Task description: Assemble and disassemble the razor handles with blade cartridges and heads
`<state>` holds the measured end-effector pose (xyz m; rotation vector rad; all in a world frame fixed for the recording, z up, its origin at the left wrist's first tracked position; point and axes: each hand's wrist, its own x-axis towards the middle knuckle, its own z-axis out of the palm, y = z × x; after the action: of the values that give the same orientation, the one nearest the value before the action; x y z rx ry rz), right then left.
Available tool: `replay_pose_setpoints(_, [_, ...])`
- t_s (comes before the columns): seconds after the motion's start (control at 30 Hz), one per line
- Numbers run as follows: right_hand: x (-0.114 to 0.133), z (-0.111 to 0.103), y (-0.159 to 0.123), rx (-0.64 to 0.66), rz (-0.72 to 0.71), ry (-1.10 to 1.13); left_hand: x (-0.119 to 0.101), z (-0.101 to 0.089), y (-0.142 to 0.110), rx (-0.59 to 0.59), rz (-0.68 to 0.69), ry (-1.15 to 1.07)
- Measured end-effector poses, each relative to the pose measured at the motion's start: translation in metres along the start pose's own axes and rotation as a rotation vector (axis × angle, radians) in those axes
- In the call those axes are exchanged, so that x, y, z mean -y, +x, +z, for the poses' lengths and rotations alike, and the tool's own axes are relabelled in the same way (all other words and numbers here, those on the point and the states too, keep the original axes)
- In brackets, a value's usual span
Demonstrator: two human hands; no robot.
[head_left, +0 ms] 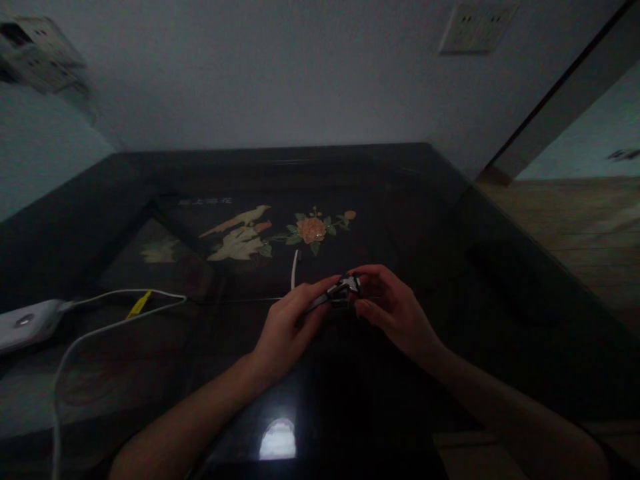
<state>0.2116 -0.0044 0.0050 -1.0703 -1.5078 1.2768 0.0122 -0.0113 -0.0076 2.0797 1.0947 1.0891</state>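
Left hand [290,320] and right hand [397,313] pinch the small silver-and-black object [347,287] over the dark glossy table [240,373]'s middle, its long axis slanting from near left to far right.

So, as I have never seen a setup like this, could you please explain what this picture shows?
There is no robot here: a camera worn on a person's head looks forward and down at two bare hands. The left hand holds a small dark and silvery object; the right hand's fingers are at its other end, their grip unclear. Below is a dark glossy table with a bird-and-flower design. At the left lie a white device and a white cable with a yellow tag.
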Motion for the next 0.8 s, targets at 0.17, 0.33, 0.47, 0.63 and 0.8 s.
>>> replay_pose_setpoints(0.17, [-0.0004, 0.0001, -0.0011, -0.023, -0.038, -0.005, 0.0003, -0.0002, -0.0007, -0.013, 0.104, 0.049])
replay_pose_setpoints(0.33, [-0.0004, 0.0011, -0.0023, -0.021, -0.065, 0.025, -0.0018, -0.0017, -0.0003, -0.004, 0.120, 0.059])
replay_pose_setpoints(0.47, [-0.0009, 0.0009, -0.0028, -0.010, -0.078, 0.051, -0.0034, -0.0031, -0.0001, 0.005, 0.141, 0.065])
replay_pose_setpoints(0.63, [-0.0014, 0.0007, -0.0025, 0.006, -0.101, 0.072, -0.0037, -0.0045, -0.0006, 0.014, 0.151, 0.060])
replay_pose_setpoints(0.8, [-0.0013, 0.0013, -0.0030, 0.000, -0.100, 0.078, -0.0036, -0.0050, -0.0022, 0.029, 0.134, 0.064])
